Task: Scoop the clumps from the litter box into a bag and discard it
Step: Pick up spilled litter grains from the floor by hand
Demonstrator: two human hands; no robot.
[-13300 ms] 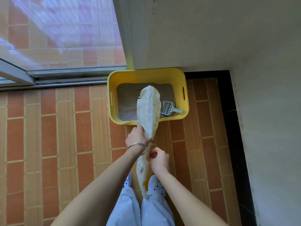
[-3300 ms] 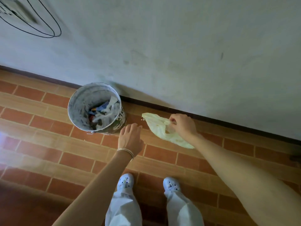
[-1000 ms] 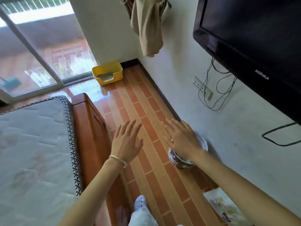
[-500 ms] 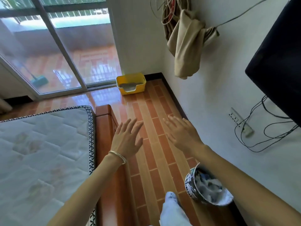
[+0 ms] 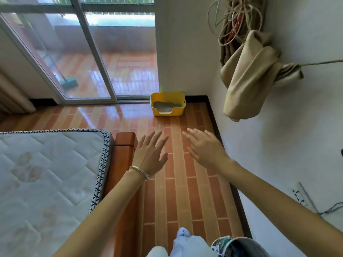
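The tiled floor (image 5: 176, 191), laid in orange and tan strips, runs from the near edge of the view to a far corner. A quilted white mattress (image 5: 46, 182) fills the left side; its wooden bed frame (image 5: 124, 164) borders the floor's left edge. A sliding glass door (image 5: 83, 52) closes the far left of the room, and a green broom (image 5: 68, 83) lies outside behind the glass. A white wall (image 5: 278, 145) follows the floor's right edge. On this wall hangs a beige cloth (image 5: 250, 80), bunched and drooping, with a coil of cords (image 5: 235, 19) above it.

Both bare forearms reach forward over the middle of the floor. The left hand (image 5: 148, 154) is held palm down, fingers straight and slightly spread, gripping nothing, just beside the corner post of the bed frame. The right hand (image 5: 206, 149) is likewise flat and empty, fingers extended and pointing toward the far left. The two hands are near each other but apart.

The yellow litter box (image 5: 168, 103) stands in the far corner of the floor, its back against the white wall just right of the glass door. Grey litter shows inside it, and its near side has a low cut-out.

A round bin (image 5: 239, 245) shows partly at the floor's near right edge, beside the wall; its contents cannot be made out. A white shoe (image 5: 182, 233) sits just left of it. A white power strip (image 5: 302, 195) is fixed low on the wall. A thin silver bracelet (image 5: 139, 172) circles the left wrist.
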